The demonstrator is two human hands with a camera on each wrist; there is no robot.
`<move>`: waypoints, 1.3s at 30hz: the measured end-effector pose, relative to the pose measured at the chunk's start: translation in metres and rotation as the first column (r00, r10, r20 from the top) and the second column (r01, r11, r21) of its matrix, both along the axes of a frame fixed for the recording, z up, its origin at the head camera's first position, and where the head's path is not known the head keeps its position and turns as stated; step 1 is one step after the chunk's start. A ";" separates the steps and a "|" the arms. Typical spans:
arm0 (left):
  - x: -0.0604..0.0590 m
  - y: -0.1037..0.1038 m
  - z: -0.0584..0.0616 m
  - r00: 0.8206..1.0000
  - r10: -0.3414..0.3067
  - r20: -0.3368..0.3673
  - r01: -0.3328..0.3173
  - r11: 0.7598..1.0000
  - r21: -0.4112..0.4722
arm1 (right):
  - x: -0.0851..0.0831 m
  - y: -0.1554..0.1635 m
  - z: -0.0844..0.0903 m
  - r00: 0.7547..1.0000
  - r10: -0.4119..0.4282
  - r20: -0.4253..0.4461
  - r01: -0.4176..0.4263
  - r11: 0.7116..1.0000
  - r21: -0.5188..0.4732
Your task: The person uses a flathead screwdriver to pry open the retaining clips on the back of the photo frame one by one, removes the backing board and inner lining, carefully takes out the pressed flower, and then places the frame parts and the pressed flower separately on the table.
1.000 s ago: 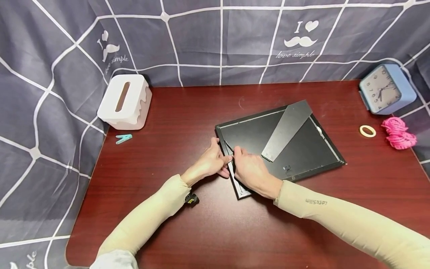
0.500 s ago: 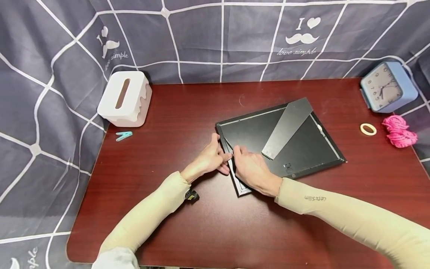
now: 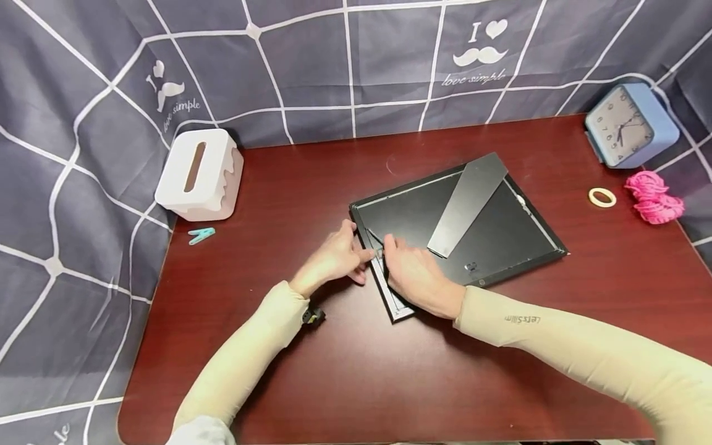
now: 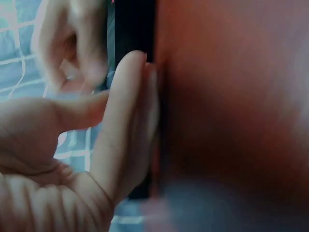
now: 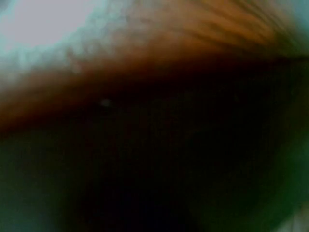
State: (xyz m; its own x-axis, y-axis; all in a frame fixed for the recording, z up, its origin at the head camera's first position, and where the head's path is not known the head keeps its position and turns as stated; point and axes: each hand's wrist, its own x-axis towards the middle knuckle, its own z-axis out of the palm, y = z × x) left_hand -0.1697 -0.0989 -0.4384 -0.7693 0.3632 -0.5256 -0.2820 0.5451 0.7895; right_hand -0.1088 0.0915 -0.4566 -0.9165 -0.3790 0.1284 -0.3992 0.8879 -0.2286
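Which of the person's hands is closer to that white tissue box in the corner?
Left. The left hand rests at the picture frame's left edge, on the side toward the tissue box. The right hand lies on the frame itself, farther from the box.

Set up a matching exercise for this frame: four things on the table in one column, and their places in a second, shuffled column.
Things:
1. tissue box
2. clock
3. picture frame
4. clothes peg

Places:
A. far right corner of the table
B. middle of the table, face down, both hands at its left edge
C. far left corner of the table
D. just in front of the tissue box

Pairs: 1-C, 2-A, 3-B, 4-D
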 end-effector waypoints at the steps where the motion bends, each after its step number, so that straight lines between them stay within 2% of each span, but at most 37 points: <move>1: -0.004 -0.002 0.005 0.998 -0.017 -0.055 0.015 0.999 -0.050 | -0.001 0.004 0.004 1.000 -0.021 0.009 0.021 0.999 -0.032; 2: -0.008 -0.004 0.010 0.991 -0.039 -0.129 0.024 0.994 -0.110 | -0.002 0.009 0.007 0.999 -0.048 0.018 0.050 0.996 -0.072; 3: -0.013 -0.006 0.013 0.974 -0.060 -0.216 0.025 0.987 -0.162 | -0.003 0.014 0.011 0.996 -0.081 0.023 0.083 0.989 -0.119; 4: -0.018 -0.006 0.017 0.950 -0.083 -0.302 0.020 0.979 -0.204 | -0.002 0.020 0.014 0.993 -0.112 0.021 0.114 0.978 -0.174; 5: -0.022 -0.006 0.019 0.916 -0.106 -0.388 0.009 0.970 -0.244 | -0.001 0.026 0.018 0.989 -0.145 0.027 0.147 0.961 -0.232; 7: -0.033 -0.002 0.021 0.832 -0.169 -0.528 -0.013 0.946 -0.324 | 0.005 0.039 0.022 0.979 -0.203 0.012 0.196 0.925 -0.327; 8: -0.038 0.000 0.020 0.793 -0.206 -0.574 -0.023 0.930 -0.366 | 0.009 0.045 0.024 0.974 -0.228 0.006 0.214 0.907 -0.363; 9: -0.043 0.003 0.019 0.763 -0.241 -0.600 -0.023 0.917 -0.397 | 0.013 0.051 0.026 0.968 -0.251 -0.003 0.229 0.890 -0.394; 11: -0.051 0.011 0.015 0.731 -0.308 -0.610 0.004 0.895 -0.447 | 0.024 0.065 0.029 0.954 -0.301 -0.017 0.264 0.861 -0.434; 13: -0.059 0.019 0.011 0.725 -0.358 -0.589 0.048 0.879 -0.475 | 0.035 0.079 0.032 0.932 -0.358 -0.051 0.297 0.838 -0.458; 17: -0.072 0.029 0.005 0.741 -0.401 -0.539 0.094 0.857 -0.508 | 0.055 0.113 0.038 0.876 -0.474 -0.092 0.383 0.798 -0.465; 19: -0.078 0.031 0.003 0.735 -0.421 -0.533 0.100 0.843 -0.529 | 0.064 0.134 0.038 0.844 -0.526 -0.109 0.424 0.777 -0.465; 20: -0.080 0.031 0.001 0.725 -0.434 -0.535 0.104 0.836 -0.538 | 0.067 0.145 0.038 0.826 -0.553 -0.112 0.450 0.765 -0.461; 22: -0.083 0.031 0.000 0.691 -0.471 -0.548 0.122 0.823 -0.554 | 0.073 0.171 0.037 0.786 -0.609 -0.107 0.507 0.734 -0.452; 25: -0.085 0.027 0.000 0.622 -0.536 -0.571 0.153 0.798 -0.582 | 0.079 0.213 0.034 0.719 -0.693 -0.057 0.617 0.674 -0.406; 26: -0.087 0.024 -0.005 0.584 -0.557 -0.590 0.162 0.793 -0.588 | 0.081 0.227 0.033 0.697 -0.716 -0.030 0.655 0.654 -0.379; 27: -0.086 0.022 -0.005 0.564 -0.577 -0.591 0.169 0.781 -0.601 | 0.083 0.241 0.031 0.675 -0.738 0.001 0.692 0.631 -0.351; 29: -0.082 0.015 -0.007 0.546 -0.606 -0.578 0.176 0.758 -0.628 | 0.085 0.269 0.029 0.637 -0.766 0.079 0.755 0.600 -0.264; 30: -0.083 0.010 -0.015 0.526 -0.618 -0.584 0.171 0.750 -0.639 | 0.087 0.282 0.027 0.622 -0.775 0.114 0.776 0.591 -0.220; 31: -0.087 0.004 -0.029 0.513 -0.628 -0.586 0.169 0.743 -0.648 | 0.088 0.294 0.025 0.608 -0.780 0.148 0.792 0.585 -0.174; 32: -0.091 -0.002 -0.043 0.507 -0.633 -0.584 0.174 0.739 -0.650 | 0.090 0.306 0.023 0.597 -0.783 0.176 0.802 0.582 -0.133; 33: -0.093 -0.007 -0.051 0.510 -0.639 -0.576 0.184 0.735 -0.652 | 0.091 0.316 0.023 0.585 -0.785 0.203 0.809 0.580 -0.090; 35: -0.090 -0.013 -0.054 0.509 -0.641 -0.575 0.206 0.739 -0.641 | 0.094 0.334 0.023 0.572 -0.783 0.245 0.810 0.585 -0.021; 36: -0.093 -0.020 -0.065 0.486 -0.635 -0.600 0.225 0.754 -0.617 | 0.095 0.342 0.023 0.570 -0.780 0.259 0.806 0.591 0.006; 37: -0.086 -0.022 -0.057 0.496 -0.628 -0.600 0.241 0.763 -0.600 | 0.095 0.348 0.024 0.568 -0.776 0.274 0.801 0.597 0.032; 39: -0.067 -0.022 -0.032 0.503 -0.612 -0.610 0.267 0.781 -0.564 | 0.095 0.358 0.025 0.564 -0.769 0.301 0.790 0.608 0.074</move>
